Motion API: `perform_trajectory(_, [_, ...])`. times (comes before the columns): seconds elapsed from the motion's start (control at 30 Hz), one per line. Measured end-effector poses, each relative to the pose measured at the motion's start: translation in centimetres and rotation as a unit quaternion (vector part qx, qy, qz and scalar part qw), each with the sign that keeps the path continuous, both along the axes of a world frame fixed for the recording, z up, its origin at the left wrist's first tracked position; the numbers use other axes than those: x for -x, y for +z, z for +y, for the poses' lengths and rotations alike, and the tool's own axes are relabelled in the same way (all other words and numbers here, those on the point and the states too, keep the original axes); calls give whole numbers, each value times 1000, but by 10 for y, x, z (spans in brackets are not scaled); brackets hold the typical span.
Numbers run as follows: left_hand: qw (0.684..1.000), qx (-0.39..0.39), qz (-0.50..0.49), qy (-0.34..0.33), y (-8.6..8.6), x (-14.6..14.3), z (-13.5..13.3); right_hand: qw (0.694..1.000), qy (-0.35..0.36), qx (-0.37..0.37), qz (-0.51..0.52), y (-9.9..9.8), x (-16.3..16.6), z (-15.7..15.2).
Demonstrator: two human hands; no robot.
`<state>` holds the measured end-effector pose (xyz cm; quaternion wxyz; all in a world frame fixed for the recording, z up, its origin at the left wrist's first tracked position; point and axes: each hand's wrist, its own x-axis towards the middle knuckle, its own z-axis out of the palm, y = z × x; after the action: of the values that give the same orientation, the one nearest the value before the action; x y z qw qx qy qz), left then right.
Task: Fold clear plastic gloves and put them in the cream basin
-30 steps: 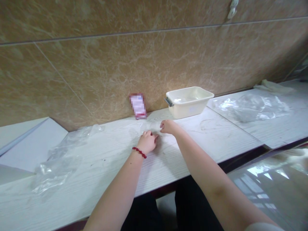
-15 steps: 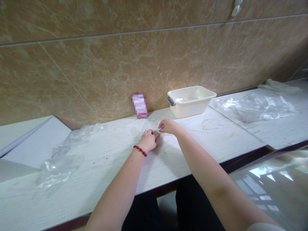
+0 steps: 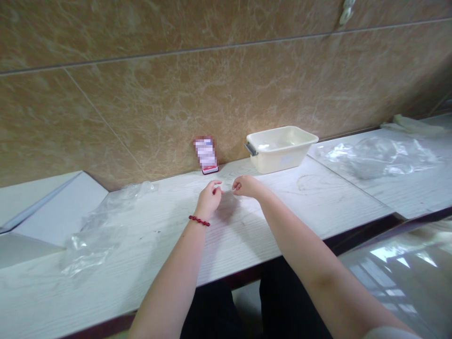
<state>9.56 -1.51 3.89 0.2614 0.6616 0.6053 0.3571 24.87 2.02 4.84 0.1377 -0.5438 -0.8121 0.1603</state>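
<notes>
My left hand (image 3: 209, 197), with a red bead bracelet (image 3: 199, 220) at the wrist, hovers over the white table. Its thumb and index finger are apart and nothing shows between them. Just to its right, my right hand (image 3: 246, 187) has its thumb and fingers pinched together. A faint clear glint shows by those fingertips, too thin and see-through to name. Behind both hands a phone-like upright thing (image 3: 206, 153), blurred out, leans on the wall. A cream plastic tub (image 3: 278, 160) with a grey handle stands beyond my right hand.
Crumpled clear plastic (image 3: 88, 245) lies at left beside a white open box (image 3: 60, 207). More clear plastic (image 3: 381, 155) is spread at right, with a pale cloth-like thing (image 3: 411, 125) behind it. A marbled wall bounds the table (image 3: 169, 263) at the back.
My left hand has drawn back slightly left and up from beside the right fingertips, and its fingers have parted. My right hand has stayed almost still, pinched.
</notes>
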Motion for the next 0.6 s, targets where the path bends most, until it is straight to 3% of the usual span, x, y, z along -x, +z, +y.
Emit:
perform_trajectory(0.13, [989,83,-124,-12,-3,-4,2,1000,17,5,4,-2,1,0])
perform_trajectory(0.27, [979,118,-165,-32,-6,-4,3,999,34,23,-2,-1,3,-2])
perform_trajectory(0.43, [978,130,-165,-13,-13,-3,6,998,63,27,-7,0,5,-4])
perform_trajectory(0.6, [990,106,-96,-6,-21,0,10,995,85,54,-22,4,5,-7])
